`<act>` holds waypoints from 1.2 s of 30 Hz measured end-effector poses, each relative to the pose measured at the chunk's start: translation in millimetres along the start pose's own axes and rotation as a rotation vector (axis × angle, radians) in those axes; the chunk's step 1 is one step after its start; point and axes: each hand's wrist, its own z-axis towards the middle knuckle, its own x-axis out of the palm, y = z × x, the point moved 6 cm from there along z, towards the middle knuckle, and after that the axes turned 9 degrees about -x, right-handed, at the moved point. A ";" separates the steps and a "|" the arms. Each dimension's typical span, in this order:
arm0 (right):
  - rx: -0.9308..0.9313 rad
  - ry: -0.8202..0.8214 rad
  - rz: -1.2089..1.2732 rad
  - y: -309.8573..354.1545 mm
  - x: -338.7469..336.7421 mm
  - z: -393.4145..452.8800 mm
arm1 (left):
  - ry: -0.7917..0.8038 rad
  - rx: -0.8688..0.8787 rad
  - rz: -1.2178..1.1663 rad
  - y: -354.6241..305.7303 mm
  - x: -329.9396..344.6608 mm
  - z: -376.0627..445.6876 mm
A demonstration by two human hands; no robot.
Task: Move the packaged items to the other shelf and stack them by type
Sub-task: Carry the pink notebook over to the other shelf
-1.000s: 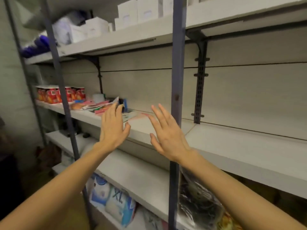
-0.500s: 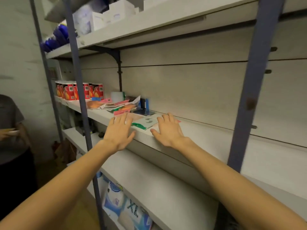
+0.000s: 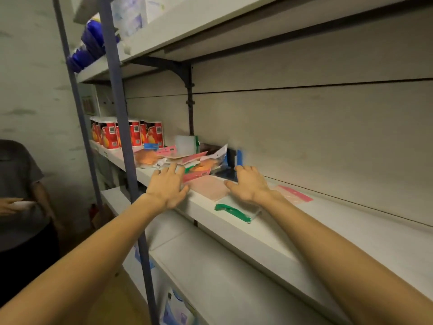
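Mid-frame, I read both the left hand (image 3: 167, 187) and right hand (image 3: 249, 185) flat, fingers spread, holding nothing, on the loose heap of flat plastic packets (image 3: 187, 161); pickup step, next needs a pinch.

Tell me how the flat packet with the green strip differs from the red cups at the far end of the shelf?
The green-strip packet lies flat at the shelf's front edge, just under the right hand; the red cups stand upright in a row further back, clear of both hands. The packet looks thin, clear and single; the cups are tall, printed and many. Both sit on the same shelf.
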 end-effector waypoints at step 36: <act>-0.144 0.095 -0.575 130.0 89.8 217.8 | -0.182 0.364 -0.293 132.1 122.8 272.9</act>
